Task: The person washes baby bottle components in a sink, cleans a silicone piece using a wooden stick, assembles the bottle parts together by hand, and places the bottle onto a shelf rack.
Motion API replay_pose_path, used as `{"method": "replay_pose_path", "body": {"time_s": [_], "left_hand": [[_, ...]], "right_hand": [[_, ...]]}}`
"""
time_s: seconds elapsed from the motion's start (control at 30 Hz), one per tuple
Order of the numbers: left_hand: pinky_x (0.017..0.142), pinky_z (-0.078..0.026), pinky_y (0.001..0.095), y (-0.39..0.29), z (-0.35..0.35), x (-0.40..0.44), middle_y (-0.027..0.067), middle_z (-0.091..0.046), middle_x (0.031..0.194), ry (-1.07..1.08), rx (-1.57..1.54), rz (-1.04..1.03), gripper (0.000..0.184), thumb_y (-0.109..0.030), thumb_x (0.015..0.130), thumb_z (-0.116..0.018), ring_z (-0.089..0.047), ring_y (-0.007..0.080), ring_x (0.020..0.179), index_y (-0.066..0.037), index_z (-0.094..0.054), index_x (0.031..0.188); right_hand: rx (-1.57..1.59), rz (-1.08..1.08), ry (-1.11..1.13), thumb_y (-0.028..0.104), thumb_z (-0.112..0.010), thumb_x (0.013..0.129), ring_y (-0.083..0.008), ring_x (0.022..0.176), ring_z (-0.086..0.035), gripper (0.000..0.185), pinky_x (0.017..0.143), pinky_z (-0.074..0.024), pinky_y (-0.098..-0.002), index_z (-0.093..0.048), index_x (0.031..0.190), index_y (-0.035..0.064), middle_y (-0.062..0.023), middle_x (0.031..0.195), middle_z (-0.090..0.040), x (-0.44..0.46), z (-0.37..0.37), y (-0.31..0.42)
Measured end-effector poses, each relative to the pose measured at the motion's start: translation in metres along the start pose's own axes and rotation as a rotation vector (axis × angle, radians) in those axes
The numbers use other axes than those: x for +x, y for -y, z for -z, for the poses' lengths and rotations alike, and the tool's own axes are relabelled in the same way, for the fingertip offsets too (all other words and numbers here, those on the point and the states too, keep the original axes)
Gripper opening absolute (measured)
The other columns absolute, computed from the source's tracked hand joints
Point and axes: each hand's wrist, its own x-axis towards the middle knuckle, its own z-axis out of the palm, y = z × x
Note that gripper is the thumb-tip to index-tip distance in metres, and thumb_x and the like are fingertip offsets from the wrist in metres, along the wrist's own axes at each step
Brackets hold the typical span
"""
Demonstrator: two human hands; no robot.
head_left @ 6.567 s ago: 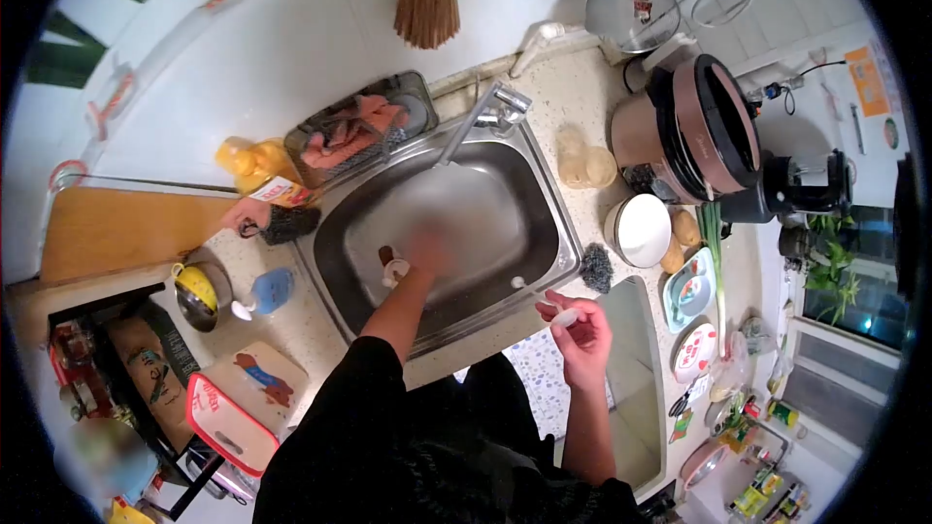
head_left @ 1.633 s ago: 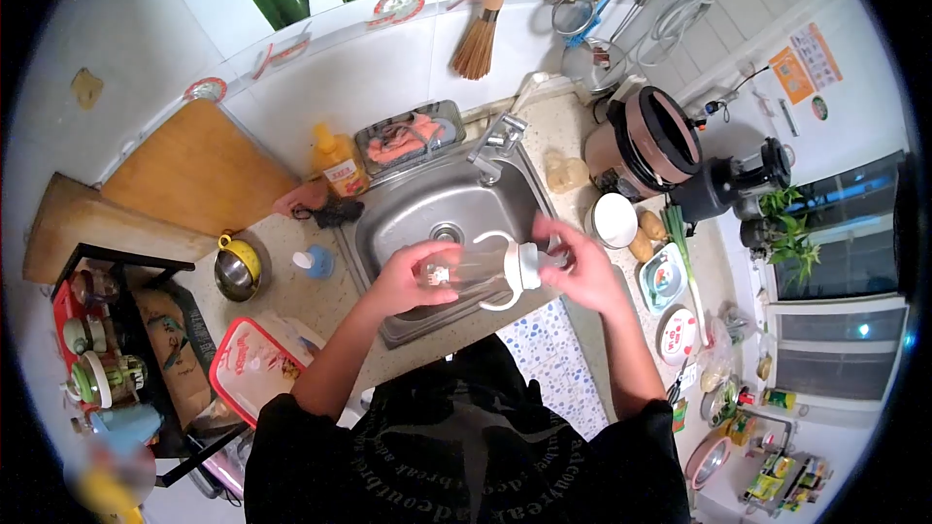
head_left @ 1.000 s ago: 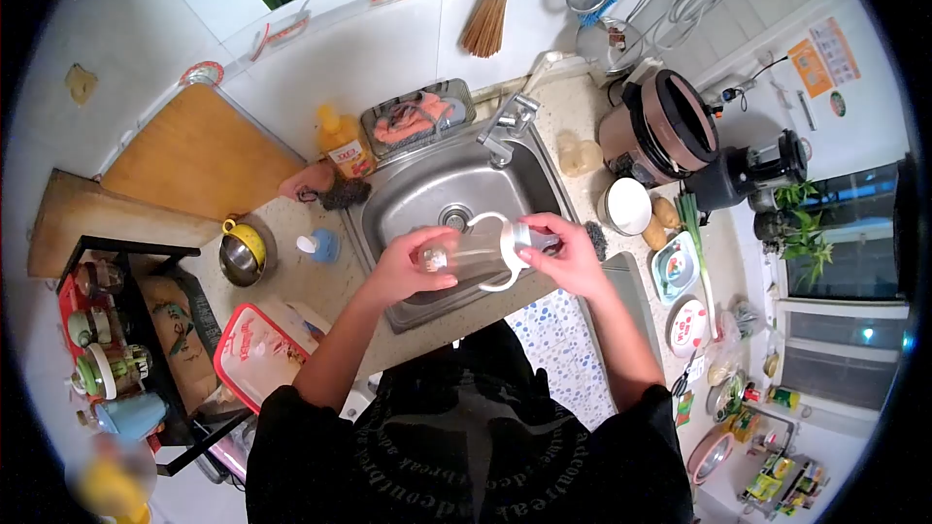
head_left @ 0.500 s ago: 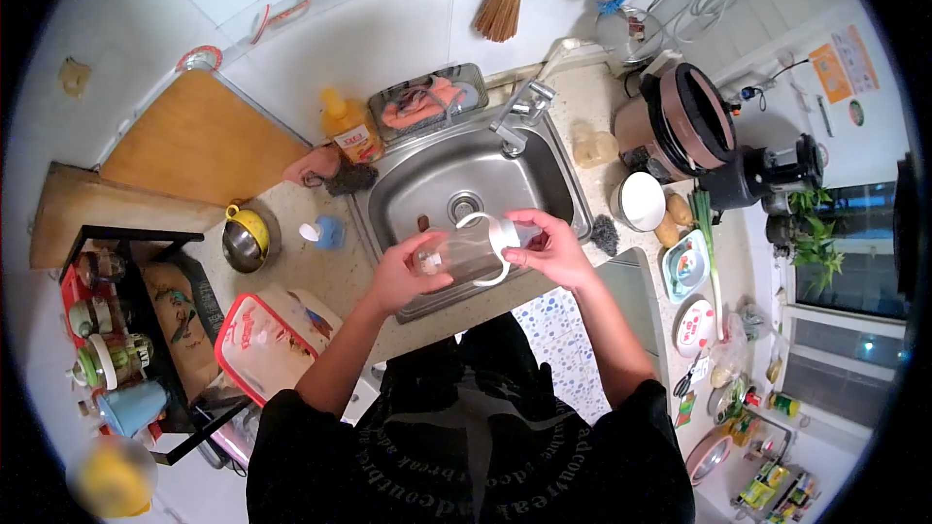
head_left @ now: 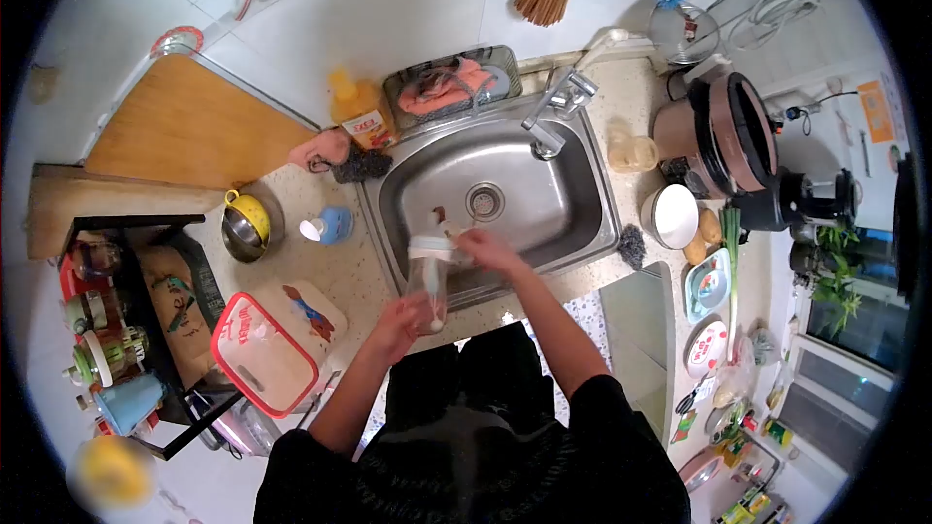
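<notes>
A clear baby bottle (head_left: 430, 281) with a white collar stands nearly upright over the sink's front edge. My left hand (head_left: 400, 322) is wrapped round its lower part. At the bottle's top, my right hand (head_left: 482, 248) has its fingers closed at the collar and a small whitish piece; blur hides the exact grip. The steel sink (head_left: 544, 184) lies beyond, with its drain (head_left: 484, 201) in view. A small brown object (head_left: 439, 213) rests in the basin near the bottle's top. The tap (head_left: 555, 114) reaches over the back right corner.
Left of the sink are a blue bottle (head_left: 334, 224), a yellow-rimmed bowl (head_left: 246, 226) and a red-rimmed container (head_left: 264, 354). A dark scrubber (head_left: 362, 167) is near the back left corner. On the right are a white bowl (head_left: 672, 217), a steel-wool pad (head_left: 632, 247) and a cooker (head_left: 689, 136).
The bottle has turned from lying sideways between my hands to nearly upright. My right hand has moved left to its top, and my left hand is lower. The view has shifted.
</notes>
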Motion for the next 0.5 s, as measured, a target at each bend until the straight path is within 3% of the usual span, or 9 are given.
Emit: {"method": "replay_pose_path", "body": {"time_s": [0.1,0.2,0.3,0.4,0.43,0.5], "left_hand": [[0.099,-0.051,0.0402,0.009,0.004,-0.013,0.0116,-0.064,0.125,-0.022,-0.158,-0.014,0.073,-0.039,0.081,-0.079,-0.062,0.0251,0.118,-0.001,-0.052,0.138],[0.098,-0.051,0.0443,0.011,0.001,-0.016,0.013,-0.062,0.126,-0.085,-0.152,-0.115,0.066,-0.042,0.079,-0.081,-0.062,0.0284,0.115,-0.005,-0.058,0.129],[0.099,-0.051,0.0462,0.034,0.035,-0.019,0.0133,-0.061,0.125,-0.081,-0.07,-0.176,0.058,-0.042,0.078,-0.082,-0.062,0.0292,0.114,-0.008,-0.062,0.121],[0.1,-0.05,0.0461,0.035,0.042,-0.021,0.0124,-0.061,0.124,-0.028,-0.053,-0.175,0.047,-0.04,0.078,-0.083,-0.061,0.0288,0.115,-0.01,-0.063,0.108],[0.1,-0.05,0.0461,0.031,0.034,-0.023,0.0121,-0.062,0.123,-0.006,-0.063,-0.167,0.043,-0.039,0.078,-0.083,-0.061,0.0287,0.115,-0.01,-0.064,0.103],[0.093,-0.05,0.0376,0.02,0.01,-0.026,0.006,-0.061,0.104,-0.105,-0.049,-0.146,0.039,-0.038,0.078,-0.083,-0.061,0.0226,0.102,-0.01,-0.059,0.092]], "right_hand": [[-0.72,0.202,-0.204,0.047,-0.07,0.085,-0.0287,0.107,-0.066,0.051,0.081,-0.0559,-0.0463,-0.064,0.119,0.0093,-0.0157,0.12,-0.064,0.063,-0.045,-0.065],[-0.79,0.052,-0.198,0.041,-0.073,0.081,-0.0361,0.116,-0.061,0.053,0.091,-0.0529,-0.0506,-0.063,0.123,0.0089,-0.0209,0.125,-0.061,0.079,-0.067,-0.073],[-0.851,0.01,-0.223,0.038,-0.073,0.08,-0.0378,0.115,-0.06,0.052,0.092,-0.0535,-0.0466,-0.063,0.123,0.0092,-0.0202,0.125,-0.06,0.074,-0.076,-0.064],[-0.868,-0.023,-0.197,0.037,-0.074,0.078,-0.0386,0.115,-0.059,0.045,0.093,-0.0527,-0.0441,-0.07,0.112,0.0087,-0.0195,0.124,-0.061,0.098,-0.079,-0.09],[-0.905,0.081,-0.143,0.032,-0.075,0.077,-0.0383,0.113,-0.06,0.039,0.093,-0.0524,-0.0449,-0.071,0.107,0.0078,-0.0198,0.125,-0.06,0.093,-0.073,-0.083],[-0.983,0.287,-0.043,0.023,-0.078,0.075,-0.0376,0.11,-0.062,0.026,0.093,-0.0519,-0.0464,-0.072,0.095,0.0061,-0.0204,0.126,-0.06,0.082,-0.05,-0.064]]}}
